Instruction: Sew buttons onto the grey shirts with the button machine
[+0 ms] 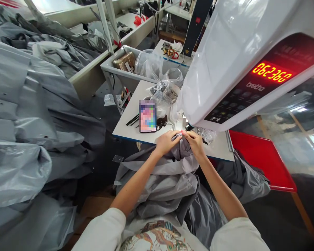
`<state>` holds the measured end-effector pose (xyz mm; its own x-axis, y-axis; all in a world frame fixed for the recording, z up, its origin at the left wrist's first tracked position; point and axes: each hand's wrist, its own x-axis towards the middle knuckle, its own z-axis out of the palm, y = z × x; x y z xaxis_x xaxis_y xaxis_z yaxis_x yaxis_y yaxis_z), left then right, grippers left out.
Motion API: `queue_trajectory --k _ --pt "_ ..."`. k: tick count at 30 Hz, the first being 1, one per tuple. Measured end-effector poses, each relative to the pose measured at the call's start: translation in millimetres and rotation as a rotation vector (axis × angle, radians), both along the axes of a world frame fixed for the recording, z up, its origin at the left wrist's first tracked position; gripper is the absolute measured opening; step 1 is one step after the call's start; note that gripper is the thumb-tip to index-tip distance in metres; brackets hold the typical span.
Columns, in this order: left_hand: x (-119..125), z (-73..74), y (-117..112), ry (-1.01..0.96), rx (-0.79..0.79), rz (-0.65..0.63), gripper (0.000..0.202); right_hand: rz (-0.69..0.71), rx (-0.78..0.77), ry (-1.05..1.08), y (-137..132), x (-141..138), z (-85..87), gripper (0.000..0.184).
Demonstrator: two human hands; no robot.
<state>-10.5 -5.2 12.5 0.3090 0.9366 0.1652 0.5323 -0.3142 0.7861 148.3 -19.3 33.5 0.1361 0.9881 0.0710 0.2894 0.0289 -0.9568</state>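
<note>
Grey fabric lies bunched over my lap and rises to the table's front edge. My left hand pinches a folded edge of it, fingers closed. Right beside it, my right hand grips the same edge between thumb and fingertips. The two hands nearly touch, just in front of the white sewing machine's working end. Its needle area is small and partly hidden. A phone with a blurred screen stands on the white table, left of my hands.
Thin black sticks lie beside the phone. Clear plastic bags sit behind it, and another crumpled bag is right of my hands. A grey bin holds a wrapped brown package. Piled grey fabric fills the left; a red tray-like surface is at right.
</note>
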Motion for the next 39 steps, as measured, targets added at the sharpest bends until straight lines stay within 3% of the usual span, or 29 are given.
queue_trajectory --k 5,9,14,18,21,27,34,39 --pt "-1 2.8 -1 -0.004 -0.010 -0.004 0.032 -0.009 0.009 -0.016 -1 0 1.8 0.034" --pt "-1 5.1 -2 0.005 -0.031 -0.011 0.031 -0.102 -0.029 0.048 -1 5 1.7 0.040" --pt "0 2.8 -1 0.003 -0.013 0.000 0.032 -0.018 -0.411 0.388 4 21 6.2 0.041" --pt "1 0.3 0 0.009 0.006 0.009 0.031 0.056 -0.628 0.472 7 32 11.9 0.031" --pt "1 -0.1 0 0.008 0.002 0.009 0.031 0.081 -0.583 0.476 6 35 13.9 0.023" --pt "0 0.6 -1 -0.007 0.009 0.008 0.030 0.014 -0.402 0.385 5 33 13.9 0.033" --pt "-1 3.8 -2 -0.004 -0.010 0.000 0.031 -0.013 -0.116 0.034 4 21 17.7 0.031" --pt "-1 4.2 -2 0.004 -0.003 0.000 0.030 0.019 -0.054 0.005 3 14 19.8 0.026"
